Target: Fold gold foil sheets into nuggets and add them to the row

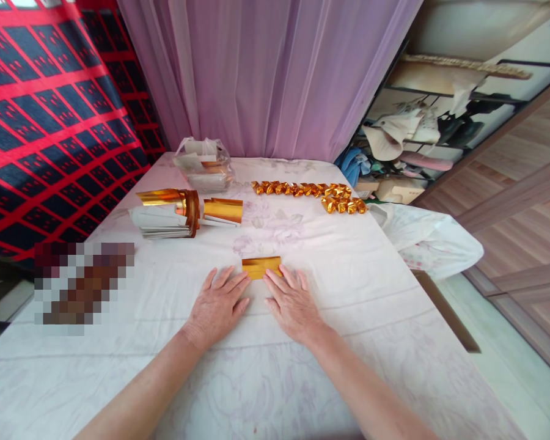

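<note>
Left hand and right hand lie flat, palms down, fingers spread, grip apart on both, fingertips touching the near edge of a small folded gold paper at the middle of the cloth-covered surface. Farther back: a stack of gold-and-white sheets at left, a smaller gold bundle beside it, a plastic bag behind. A row of folded gold pieces lies at right; no writing readable on anything.
</note>
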Demonstrator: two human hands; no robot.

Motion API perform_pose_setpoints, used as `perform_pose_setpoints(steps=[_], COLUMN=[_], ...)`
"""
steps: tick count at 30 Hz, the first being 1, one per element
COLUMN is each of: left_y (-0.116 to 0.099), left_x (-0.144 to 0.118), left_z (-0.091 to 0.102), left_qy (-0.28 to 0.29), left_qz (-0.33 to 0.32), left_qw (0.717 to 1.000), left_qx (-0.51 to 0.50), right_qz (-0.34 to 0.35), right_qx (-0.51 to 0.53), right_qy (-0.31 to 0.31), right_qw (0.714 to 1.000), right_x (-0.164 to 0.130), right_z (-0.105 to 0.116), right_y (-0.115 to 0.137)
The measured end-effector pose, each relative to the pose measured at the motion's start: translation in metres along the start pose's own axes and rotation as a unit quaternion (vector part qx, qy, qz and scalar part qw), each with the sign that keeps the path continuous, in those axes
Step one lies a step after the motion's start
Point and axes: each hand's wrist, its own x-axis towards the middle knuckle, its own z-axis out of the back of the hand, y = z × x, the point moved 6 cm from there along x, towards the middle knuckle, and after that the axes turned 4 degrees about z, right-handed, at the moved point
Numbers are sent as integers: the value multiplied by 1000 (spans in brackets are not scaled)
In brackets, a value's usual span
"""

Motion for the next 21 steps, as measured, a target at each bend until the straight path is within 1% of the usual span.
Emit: perform_pose_setpoints(steps=[2, 5, 14, 17, 21], left_y=[2, 4, 6, 8, 9], left_x=[0, 0, 0, 1, 1], left_z=[0, -1, -5, -5, -4], left_qy=[0, 5, 6, 0, -10], left_qz=[3, 4, 10, 2, -3], left_qw=[1000, 1000, 1000, 1000, 1000], left_qx=[-1, 2, 1, 1, 4], right_qz=[-22, -37, -55, -52, -63], right_qx=[-9, -13, -37, -25, 38], right_qy=[-6, -9, -43, -75, -153], right_qw=[1000, 999, 997, 995, 985], right_x=[-8, -14, -11, -12, -12], right_z=[2, 3, 4, 4, 5], right_y=[-10, -17, -11, -14, -27])
